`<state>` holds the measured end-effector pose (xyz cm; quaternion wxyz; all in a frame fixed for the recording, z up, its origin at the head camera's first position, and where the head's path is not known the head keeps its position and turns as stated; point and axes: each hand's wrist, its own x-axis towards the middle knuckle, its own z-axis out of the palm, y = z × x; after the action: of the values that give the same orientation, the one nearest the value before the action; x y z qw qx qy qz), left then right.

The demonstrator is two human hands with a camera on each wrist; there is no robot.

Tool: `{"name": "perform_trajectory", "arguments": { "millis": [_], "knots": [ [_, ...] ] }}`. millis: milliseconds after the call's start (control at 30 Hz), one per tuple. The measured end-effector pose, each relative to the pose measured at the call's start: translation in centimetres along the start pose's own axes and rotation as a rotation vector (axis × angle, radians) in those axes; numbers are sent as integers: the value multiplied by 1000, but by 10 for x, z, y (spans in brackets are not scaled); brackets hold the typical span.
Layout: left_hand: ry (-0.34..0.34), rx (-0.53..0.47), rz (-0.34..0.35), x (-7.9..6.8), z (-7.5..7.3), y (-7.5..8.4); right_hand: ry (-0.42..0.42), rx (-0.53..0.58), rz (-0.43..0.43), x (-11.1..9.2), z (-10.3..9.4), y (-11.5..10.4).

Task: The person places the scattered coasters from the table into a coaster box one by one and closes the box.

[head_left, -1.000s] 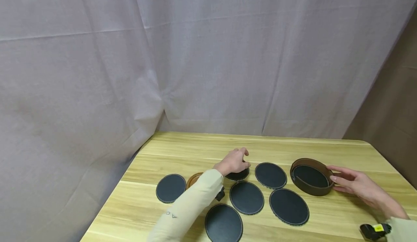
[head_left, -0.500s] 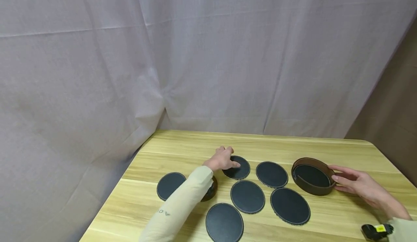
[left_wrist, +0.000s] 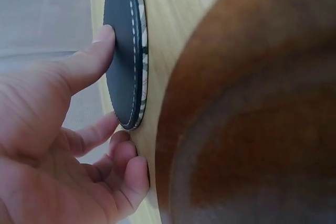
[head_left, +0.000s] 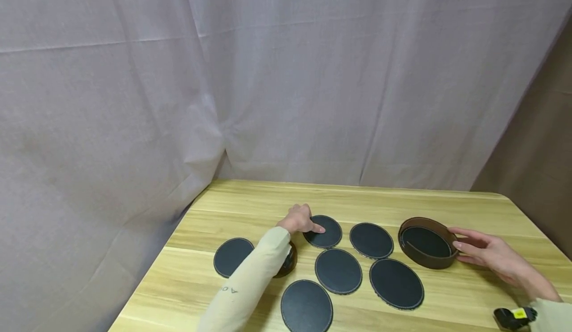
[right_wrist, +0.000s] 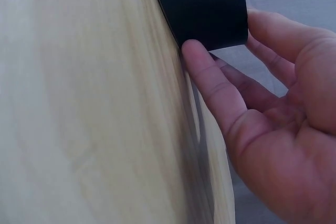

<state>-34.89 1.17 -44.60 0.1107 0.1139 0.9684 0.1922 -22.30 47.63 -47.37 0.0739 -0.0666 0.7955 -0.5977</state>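
Note:
My left hand [head_left: 297, 220] is at the left edge of a round black coaster [head_left: 325, 232] lying in the back row. In the left wrist view the thumb presses on top of this stitched coaster [left_wrist: 122, 51], while the fingers curl at its rim, their tips partly hidden. At the right, my right hand [head_left: 491, 255] holds the side of a round brown coaster holder [head_left: 429, 261], with fingers at its wall and rim. A dark disc lies inside the holder. In the right wrist view the holder's dark outer wall [right_wrist: 205, 9] touches the fingertips.
Several more black coasters lie flat on the wooden table [head_left: 357, 203], among them a left one [head_left: 233, 257] and a front one [head_left: 307, 306]. A round brown wooden piece [left_wrist: 247, 119] sits under my left wrist, mostly hidden by the sleeve. Grey curtain [head_left: 313, 99] hangs behind.
My left hand has drawn back leftward from over the back-row coaster to its left edge, thumb now on top. The right hand and holder stay in place.

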Motion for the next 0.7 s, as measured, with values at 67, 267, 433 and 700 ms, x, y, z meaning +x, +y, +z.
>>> {"name": "perform_trajectory", "arguments": {
  "millis": [67, 267, 433, 700],
  "knots": [
    [-3, 1, -16, 0, 0, 0, 0, -4, 1, 0, 0, 0],
    [9, -6, -22, 1, 0, 1, 6, -13, -5, -1, 0, 1],
    [21, -44, -16, 1, 1, 0, 10, -7, -4, -1, 1, 0],
    [6, -4, -29, 3, 0, 1, 14, -6, 13, 0, 0, 0]
  ]
}}
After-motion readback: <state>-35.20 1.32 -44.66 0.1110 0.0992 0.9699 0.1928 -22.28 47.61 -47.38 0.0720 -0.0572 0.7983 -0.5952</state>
